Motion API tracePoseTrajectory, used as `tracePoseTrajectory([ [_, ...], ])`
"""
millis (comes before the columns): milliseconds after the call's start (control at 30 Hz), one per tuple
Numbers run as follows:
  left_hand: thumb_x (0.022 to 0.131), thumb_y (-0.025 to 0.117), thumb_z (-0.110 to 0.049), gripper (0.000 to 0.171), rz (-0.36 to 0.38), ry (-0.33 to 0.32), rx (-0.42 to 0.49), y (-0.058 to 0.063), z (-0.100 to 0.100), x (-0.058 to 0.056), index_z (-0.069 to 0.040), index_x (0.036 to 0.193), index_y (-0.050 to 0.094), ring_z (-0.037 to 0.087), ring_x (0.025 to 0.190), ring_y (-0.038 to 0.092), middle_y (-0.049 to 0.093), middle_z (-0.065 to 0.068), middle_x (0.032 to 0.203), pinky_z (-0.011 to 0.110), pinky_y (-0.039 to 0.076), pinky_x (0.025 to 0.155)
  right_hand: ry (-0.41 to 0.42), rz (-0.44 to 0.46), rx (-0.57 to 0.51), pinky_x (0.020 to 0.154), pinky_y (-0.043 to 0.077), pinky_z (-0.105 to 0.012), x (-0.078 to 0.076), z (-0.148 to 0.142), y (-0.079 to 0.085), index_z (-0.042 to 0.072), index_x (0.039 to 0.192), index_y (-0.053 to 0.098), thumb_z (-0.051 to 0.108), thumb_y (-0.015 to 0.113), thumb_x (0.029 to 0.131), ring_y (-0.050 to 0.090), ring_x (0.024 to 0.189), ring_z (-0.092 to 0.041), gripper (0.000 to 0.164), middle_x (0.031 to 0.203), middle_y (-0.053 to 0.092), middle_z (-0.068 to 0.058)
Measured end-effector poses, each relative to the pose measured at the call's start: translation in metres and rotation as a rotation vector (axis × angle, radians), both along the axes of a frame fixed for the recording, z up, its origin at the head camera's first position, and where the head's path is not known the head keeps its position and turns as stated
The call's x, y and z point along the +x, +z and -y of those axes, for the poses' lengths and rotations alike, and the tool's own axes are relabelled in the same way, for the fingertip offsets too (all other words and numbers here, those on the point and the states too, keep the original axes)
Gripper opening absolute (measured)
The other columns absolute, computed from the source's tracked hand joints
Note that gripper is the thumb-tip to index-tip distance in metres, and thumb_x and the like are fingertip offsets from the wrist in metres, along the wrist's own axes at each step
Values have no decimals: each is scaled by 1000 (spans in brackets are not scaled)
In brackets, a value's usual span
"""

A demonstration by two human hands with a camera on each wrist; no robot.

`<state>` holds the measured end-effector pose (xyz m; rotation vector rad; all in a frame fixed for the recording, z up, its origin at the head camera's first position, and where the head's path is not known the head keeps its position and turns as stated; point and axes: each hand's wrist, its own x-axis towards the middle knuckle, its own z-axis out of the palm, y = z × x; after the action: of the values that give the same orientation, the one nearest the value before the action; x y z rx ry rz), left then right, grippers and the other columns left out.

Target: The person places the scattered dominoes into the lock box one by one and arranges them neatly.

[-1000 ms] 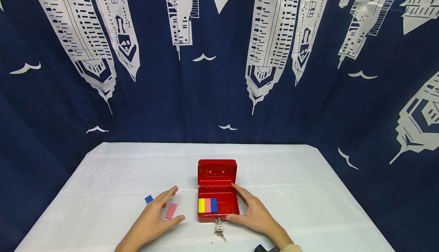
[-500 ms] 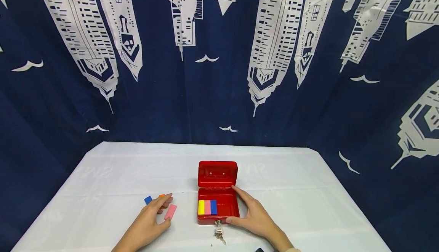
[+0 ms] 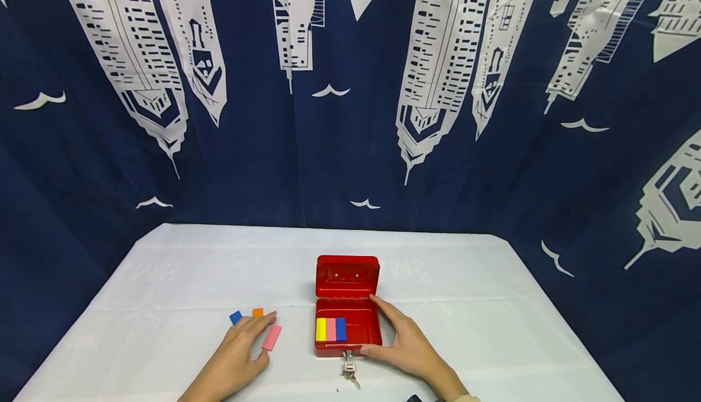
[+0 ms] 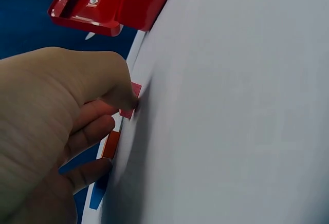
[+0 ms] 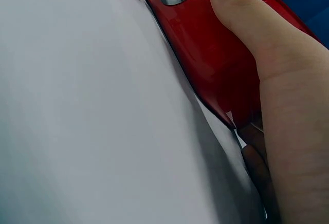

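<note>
My left hand [image 3: 237, 344] spreads low over the table, its thumb tip at the near end of a pink block [image 3: 271, 337] and its index fingertip just beyond the far end. In the left wrist view the thumb overlaps that pink block [image 4: 135, 89]. Beside the fingers lie an orange block [image 3: 258, 312] and a blue block [image 3: 235, 317]. My right hand [image 3: 408, 341] grips the right side of an open red cash box [image 3: 364, 324], thumb at the front edge and fingers toward the back corner. Inside, yellow [image 3: 320, 329], pink [image 3: 331, 329] and blue [image 3: 341, 329] blocks stand side by side.
The cash box's lid [image 3: 347, 276] is tipped back on its hinge. Keys [image 3: 351, 375] hang from the front lock onto the white tabletop [image 3: 465, 292]. A dark object [image 3: 414, 398] shows at the bottom edge. Behind the table hangs a navy printed cloth [image 3: 252, 159].
My left hand has drawn back toward the left, its thumb shifting from right of the pink block to its near end. The orange block has come into clearer view. My right hand keeps its grip.
</note>
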<state>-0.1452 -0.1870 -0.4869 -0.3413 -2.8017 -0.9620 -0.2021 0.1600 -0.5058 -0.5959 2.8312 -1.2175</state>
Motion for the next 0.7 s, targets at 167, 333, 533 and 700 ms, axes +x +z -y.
tracePoseTrajectory([
  [167, 76, 80, 1, 59, -40, 12, -12, -2, -1, -1, -8, 133, 68, 18, 119, 57, 71, -2, 124, 50, 44, 104, -1, 0, 2, 109, 49, -55, -1, -1, -1, 28, 157, 43, 62, 84, 75, 49, 143, -25, 98, 156, 50, 3],
  [333, 78, 86, -6, 56, -78, 18, -12, -4, -1, -1, -8, 131, 69, 15, 115, 58, 72, -6, 120, 48, 45, 103, 4, 1, -3, 108, 50, -56, -1, -1, -1, 27, 157, 43, 61, 84, 76, 49, 142, -26, 97, 156, 50, 2],
  [533, 77, 90, -15, 51, -152, 29, 4, -6, -4, -2, -11, 125, 73, 14, 113, 61, 72, -6, 120, 47, 50, 103, 6, -1, -1, 109, 49, -56, -1, -1, -2, 27, 157, 43, 62, 83, 76, 49, 143, -26, 98, 157, 49, 2],
  [700, 75, 91, -13, 48, -212, 30, 29, -7, -8, -4, -8, 120, 75, 15, 110, 64, 71, -4, 116, 43, 56, 97, 4, -2, -2, 109, 49, -56, -1, -2, -2, 27, 157, 43, 62, 83, 76, 49, 143, -27, 97, 157, 49, 1],
])
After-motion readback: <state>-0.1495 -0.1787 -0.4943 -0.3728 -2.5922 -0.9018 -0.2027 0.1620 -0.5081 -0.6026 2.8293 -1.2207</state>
